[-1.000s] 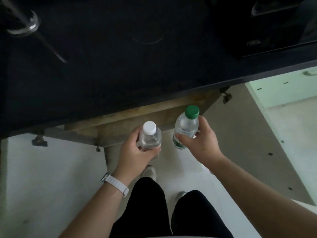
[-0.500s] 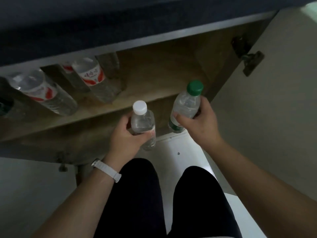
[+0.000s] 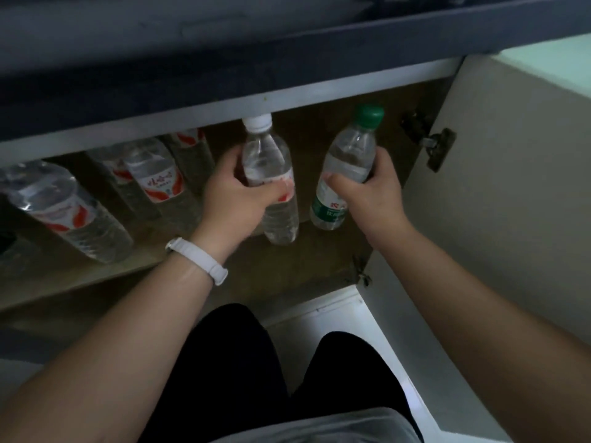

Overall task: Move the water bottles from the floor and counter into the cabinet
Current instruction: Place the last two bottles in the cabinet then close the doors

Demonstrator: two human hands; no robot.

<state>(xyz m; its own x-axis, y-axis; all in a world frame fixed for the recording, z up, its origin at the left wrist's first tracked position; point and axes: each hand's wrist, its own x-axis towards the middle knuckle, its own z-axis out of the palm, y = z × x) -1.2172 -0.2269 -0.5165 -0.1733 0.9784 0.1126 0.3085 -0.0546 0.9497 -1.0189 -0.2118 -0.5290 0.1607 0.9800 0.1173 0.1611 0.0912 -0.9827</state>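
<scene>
Two water bottles are held upright just inside the open cabinet point(image 3: 307, 263), in the middle of the frame. The white-capped bottle point(image 3: 263, 155) is gripped around its labelled middle by the left hand point(image 3: 233, 199), with fingers and thumb curled fully round it. The green-capped bottle point(image 3: 351, 148) is gripped the same way by the right hand point(image 3: 371, 190). Both are grasped mid-body, probably so that the bases are free to be set down flat and the caps can pass under the pale rail point(image 3: 192, 123) below the dark table point(image 3: 160, 59). Whether the bases already touch the cabinet floor cannot be told. Red-labelled bottles point(image 3: 156, 177) are stood in a row at centre left, and the two in hand are held to the right of that row, seemingly to fill the bare floor beside it. The cabinet door point(image 3: 511, 203) is swung wide at the right, so room is left for both arms.
</scene>
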